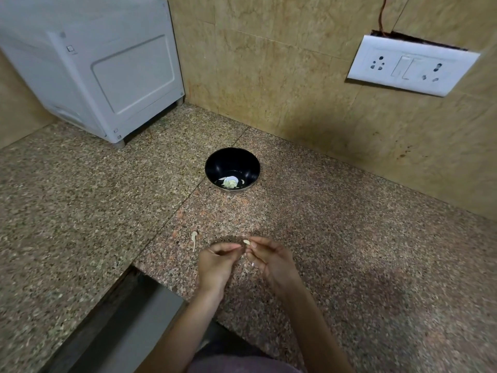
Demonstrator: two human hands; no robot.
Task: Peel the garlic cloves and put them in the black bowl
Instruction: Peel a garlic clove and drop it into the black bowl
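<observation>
Garlic clove (245, 242) up off the bench (349, 238), pinched at the fingertips of the right hand (269, 261). The left hand (215, 263) sits just beside it, fingers curled, tips nearly at the clove. Whether it has hold of anything, I can't tell.

Just left of the left hand, a pale scrap of peel (194, 239) lies on the bench. Right of the right hand the speckled stone runs wide and bare. Below and left of the left hand, the bench edge (150, 278) steps back into a dark gap.

Straight ahead of both hands, well apart from them, stands the black bowl (231, 160), with pale garlic pieces (230, 182) at the bottom, on the side nearer the hands. Beyond the bowl is the tiled wall (269, 63). A white appliance (107, 71) stands far ahead to the left, and a white socket plate (411, 65) is high on the wall to the right.
</observation>
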